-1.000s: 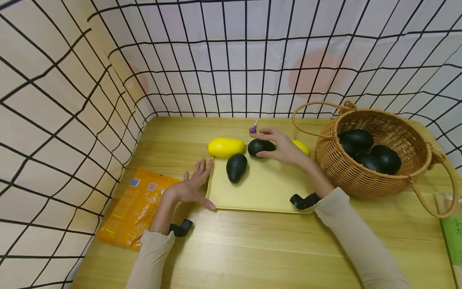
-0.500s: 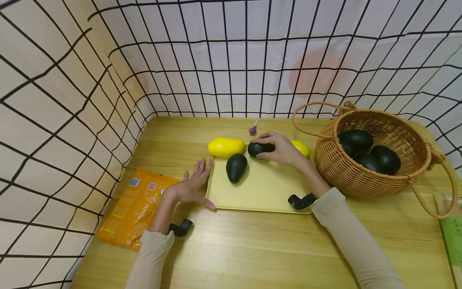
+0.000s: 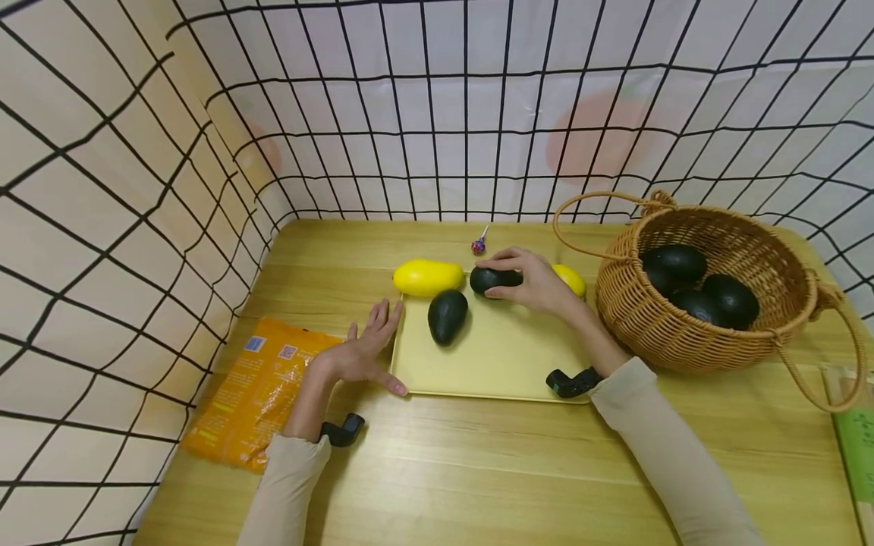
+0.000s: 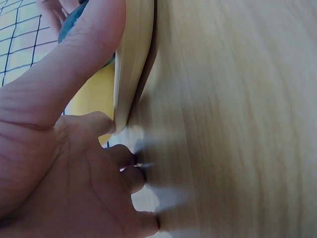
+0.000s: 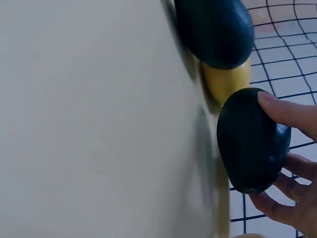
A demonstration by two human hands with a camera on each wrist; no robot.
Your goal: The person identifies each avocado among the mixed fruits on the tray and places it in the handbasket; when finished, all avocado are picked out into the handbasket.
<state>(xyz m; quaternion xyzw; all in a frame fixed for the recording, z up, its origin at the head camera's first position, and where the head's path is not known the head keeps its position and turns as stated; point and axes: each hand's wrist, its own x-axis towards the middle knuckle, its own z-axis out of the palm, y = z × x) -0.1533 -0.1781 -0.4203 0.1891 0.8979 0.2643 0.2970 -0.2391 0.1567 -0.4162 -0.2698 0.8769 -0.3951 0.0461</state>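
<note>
My right hand (image 3: 536,284) grips a dark green avocado (image 3: 486,280) near the back edge of the yellow tray (image 3: 505,371). In the right wrist view the thumb lies on one side of this avocado (image 5: 250,144) and fingers on the other. A second avocado (image 3: 448,317) lies on the tray at the left. My left hand (image 3: 358,355) is spread at the tray's left edge. In the left wrist view its thumb (image 4: 81,57) lies along the tray side, with the other fingertips down on the table. A yellow oblong fruit (image 3: 427,278) sits at the tray's back left corner.
At the right stands a wicker basket (image 3: 683,345) with several avocados inside. Part of another yellow fruit (image 3: 570,280) shows behind my right hand. A lollipop (image 3: 479,245) lies behind the tray, an orange packet (image 3: 256,398) at the left. Black wire mesh (image 3: 464,136) borders the table.
My right hand has lowered slightly and its fingers have closed round the avocado at the back, which has barely shifted. The left hand has stayed put.
</note>
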